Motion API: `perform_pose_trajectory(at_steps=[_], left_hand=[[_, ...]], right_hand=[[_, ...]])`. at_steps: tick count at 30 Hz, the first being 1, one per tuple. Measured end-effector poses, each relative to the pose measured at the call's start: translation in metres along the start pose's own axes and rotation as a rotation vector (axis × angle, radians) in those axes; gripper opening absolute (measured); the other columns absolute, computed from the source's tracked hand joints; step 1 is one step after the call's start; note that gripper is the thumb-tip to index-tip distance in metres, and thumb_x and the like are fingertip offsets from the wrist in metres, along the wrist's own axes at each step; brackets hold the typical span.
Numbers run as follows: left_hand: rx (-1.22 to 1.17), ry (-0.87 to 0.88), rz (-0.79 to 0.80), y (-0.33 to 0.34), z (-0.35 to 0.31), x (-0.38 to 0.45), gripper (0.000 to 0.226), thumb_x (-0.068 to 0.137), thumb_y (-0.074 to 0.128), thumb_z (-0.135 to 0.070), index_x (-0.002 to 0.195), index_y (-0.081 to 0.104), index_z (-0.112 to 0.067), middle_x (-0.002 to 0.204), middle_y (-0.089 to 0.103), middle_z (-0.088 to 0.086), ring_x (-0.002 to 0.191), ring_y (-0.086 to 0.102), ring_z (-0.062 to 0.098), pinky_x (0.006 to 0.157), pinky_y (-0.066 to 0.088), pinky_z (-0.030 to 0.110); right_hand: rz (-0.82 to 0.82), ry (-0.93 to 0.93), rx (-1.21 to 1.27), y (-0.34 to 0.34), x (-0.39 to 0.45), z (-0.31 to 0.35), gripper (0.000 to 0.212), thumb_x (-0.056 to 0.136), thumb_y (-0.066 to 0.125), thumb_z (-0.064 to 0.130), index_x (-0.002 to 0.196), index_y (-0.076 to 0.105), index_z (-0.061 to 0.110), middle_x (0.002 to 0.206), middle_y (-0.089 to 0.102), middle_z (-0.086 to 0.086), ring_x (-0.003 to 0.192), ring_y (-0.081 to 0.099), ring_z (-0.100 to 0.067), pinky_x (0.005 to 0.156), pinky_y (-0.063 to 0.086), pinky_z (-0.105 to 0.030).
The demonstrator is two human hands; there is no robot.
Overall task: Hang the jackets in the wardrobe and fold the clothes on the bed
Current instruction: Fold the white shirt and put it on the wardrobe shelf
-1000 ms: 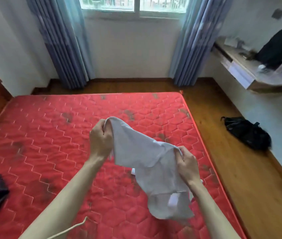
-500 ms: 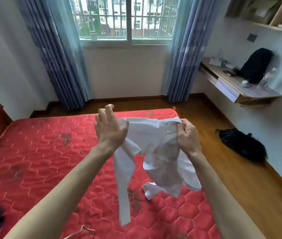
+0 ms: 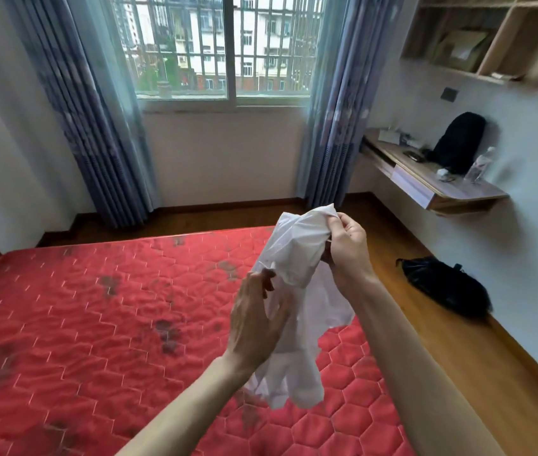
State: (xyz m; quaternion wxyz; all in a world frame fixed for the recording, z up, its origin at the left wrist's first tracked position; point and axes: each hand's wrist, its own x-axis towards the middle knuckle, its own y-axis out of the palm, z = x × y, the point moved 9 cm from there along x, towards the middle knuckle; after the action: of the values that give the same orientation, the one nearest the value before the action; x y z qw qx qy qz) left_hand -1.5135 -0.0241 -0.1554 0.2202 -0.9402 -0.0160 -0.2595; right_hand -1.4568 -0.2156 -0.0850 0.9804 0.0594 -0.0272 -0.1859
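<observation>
A white garment [image 3: 297, 261] hangs bunched in the air above the right side of the red quilted mattress [image 3: 96, 324]. My right hand [image 3: 346, 250] pinches its upper edge, raised near the mattress's far right corner. Lower and to the left, my left hand [image 3: 256, 320] grips the cloth at its middle, fingers curled into the fabric. The garment's lower part dangles below both hands, just above the mattress.
A black bag [image 3: 445, 286] lies on the wooden floor to the right of the bed. A wall-mounted desk [image 3: 432, 189] holds a black backpack [image 3: 460, 143] and small items. Blue curtains [image 3: 90, 110] frame the window ahead.
My left hand has dropped from the garment's top edge to its middle, while my right hand stays high. The view has tilted up toward the window.
</observation>
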Motion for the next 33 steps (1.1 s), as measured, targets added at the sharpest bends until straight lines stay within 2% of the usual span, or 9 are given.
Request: perform_pose_trajectory(at_steps=[6,10,16,19,22,24,26,28,33], left_hand=[[-0.125,-0.164,0.097,0.013,0.017,0.027,0.025,0.088,0.07,-0.047,0.101,0.068,-0.025,0.098,0.067,-0.003,0.092,0.066,0.026,0.074,0.057,0.051],[0.039,-0.225,0.307,0.025,0.036,0.015,0.018,0.085,0.064,-0.043,0.075,0.059,-0.029,0.068,0.061,-0.011,0.066,0.058,0.011,0.066,0.048,0.037],[0.295,-0.018,0.145,-0.024,0.04,0.025,0.022,0.084,0.054,-0.027,0.063,0.057,-0.02,0.06,0.049,-0.017,0.079,0.049,0.016,0.071,0.042,0.038],[0.214,0.027,0.13,-0.039,0.022,0.038,0.019,0.077,0.052,-0.029,0.065,0.043,-0.017,0.062,0.047,-0.009,0.065,0.042,0.013,0.059,0.032,0.027],[0.217,0.144,0.151,-0.039,-0.008,0.046,0.021,0.074,0.056,-0.024,0.07,0.036,-0.02,0.064,0.041,-0.013,0.059,0.035,0.007,0.055,0.027,0.021],[0.248,0.25,0.203,-0.034,-0.027,0.048,0.027,0.075,0.064,-0.019,0.073,0.037,-0.022,0.067,0.039,-0.016,0.061,0.035,0.007,0.057,0.028,0.022],[0.311,0.368,0.276,-0.028,-0.043,0.048,0.029,0.077,0.068,-0.02,0.076,0.039,-0.022,0.071,0.041,-0.013,0.067,0.035,0.011,0.064,0.032,0.023],[0.381,0.454,0.342,-0.026,-0.051,0.047,0.026,0.075,0.066,-0.023,0.079,0.04,-0.023,0.075,0.044,-0.011,0.073,0.036,0.012,0.071,0.037,0.026],[0.606,0.543,0.427,-0.038,-0.044,0.037,0.024,0.07,0.066,-0.031,0.082,0.048,-0.021,0.082,0.055,-0.005,0.08,0.039,0.014,0.077,0.031,0.025]], right_hand=[[0.085,0.099,0.016,0.005,-0.01,-0.015,0.025,0.109,0.049,0.02,0.109,0.067,0.003,0.093,0.067,-0.012,0.081,0.063,-0.025,0.06,0.056,-0.031],[0.098,0.155,0.08,0.005,-0.021,-0.022,0.023,0.11,0.049,0.018,0.106,0.068,0.005,0.088,0.066,-0.011,0.074,0.063,-0.022,0.06,0.056,-0.03],[-0.017,0.12,-0.089,-0.026,-0.021,-0.035,0.021,0.107,0.054,0.022,0.108,0.07,0.009,0.1,0.078,-0.013,0.093,0.077,-0.03,0.075,0.066,-0.043],[-0.112,-0.009,-0.576,-0.047,-0.028,-0.032,0.019,0.101,0.062,0.032,0.104,0.067,0.014,0.094,0.075,-0.001,0.09,0.074,-0.024,0.076,0.063,-0.043],[-0.246,-0.294,-0.991,-0.041,-0.041,-0.023,0.036,0.095,0.07,0.041,0.12,0.06,0.017,0.114,0.064,-0.002,0.106,0.062,-0.023,0.087,0.054,-0.039],[-0.013,-0.266,-0.738,-0.015,-0.038,-0.032,0.043,0.099,0.061,0.053,0.127,0.059,0.021,0.122,0.061,0.003,0.114,0.061,-0.017,0.093,0.052,-0.035],[0.372,0.096,-0.437,0.024,-0.04,-0.066,0.054,0.098,0.048,0.07,0.13,0.059,0.028,0.126,0.067,0.001,0.111,0.069,-0.017,0.09,0.055,-0.036],[0.643,0.283,-0.453,0.053,-0.053,-0.092,0.057,0.1,0.046,0.069,0.129,0.064,0.024,0.122,0.073,-0.008,0.105,0.073,-0.02,0.088,0.062,-0.045],[0.807,0.47,-0.522,0.08,-0.066,-0.13,0.041,0.089,0.065,0.039,0.118,0.07,0.01,0.105,0.075,-0.017,0.089,0.072,-0.021,0.075,0.064,-0.038]])
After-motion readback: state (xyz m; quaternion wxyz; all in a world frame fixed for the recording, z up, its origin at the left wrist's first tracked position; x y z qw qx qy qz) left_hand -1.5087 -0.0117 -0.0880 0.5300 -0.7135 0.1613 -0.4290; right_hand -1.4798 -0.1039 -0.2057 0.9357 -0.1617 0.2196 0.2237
